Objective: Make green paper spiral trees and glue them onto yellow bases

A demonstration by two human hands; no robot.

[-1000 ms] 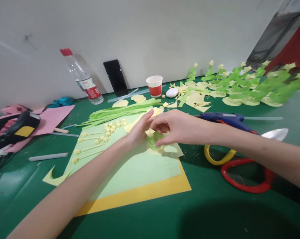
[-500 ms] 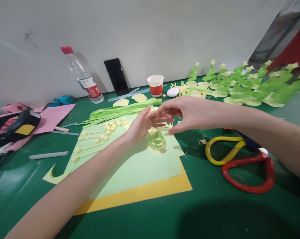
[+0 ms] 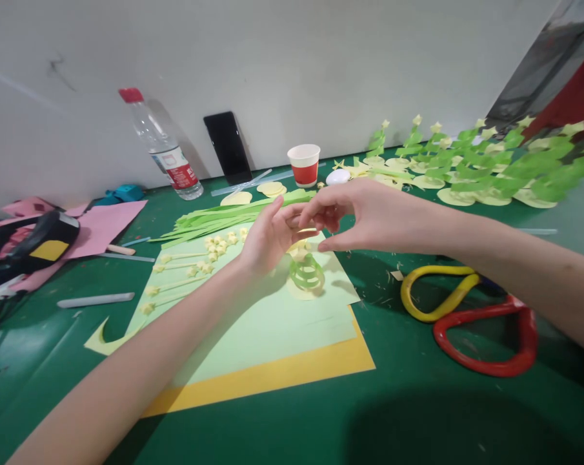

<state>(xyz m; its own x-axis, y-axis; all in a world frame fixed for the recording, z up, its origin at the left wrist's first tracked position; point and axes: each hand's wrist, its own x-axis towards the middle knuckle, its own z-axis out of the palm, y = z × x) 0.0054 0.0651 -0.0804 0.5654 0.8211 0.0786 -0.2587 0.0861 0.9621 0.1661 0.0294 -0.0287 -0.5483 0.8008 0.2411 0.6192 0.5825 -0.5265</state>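
My left hand [image 3: 270,236] is open, palm turned up and thumb raised, above the light green paper sheet [image 3: 272,329]. My right hand [image 3: 344,213] meets its fingers from the right. The right fingers are bent with the thumb held apart, and I see nothing between them. Just below both hands stands a green paper spiral [image 3: 308,276] on a pale yellow disc, with a small yellow paper star [image 3: 299,253] on top. To the left lie several small paper stars [image 3: 217,245] and thin paper strips with knotted ends [image 3: 175,290]. Green paper strips [image 3: 209,216] lie behind.
Large scissors with yellow and red handles [image 3: 485,342] lie right, under my forearm. At the back stand a water bottle [image 3: 178,168], a phone [image 3: 228,148], a paper cup [image 3: 304,168] and several finished spirals [image 3: 490,161]. A glue stick [image 3: 95,300] and tape measure [image 3: 52,239] lie left.
Both hands have shifted slightly left, still meeting at the fingers. More of the star on the spiral shows now. The spiral stays in place.
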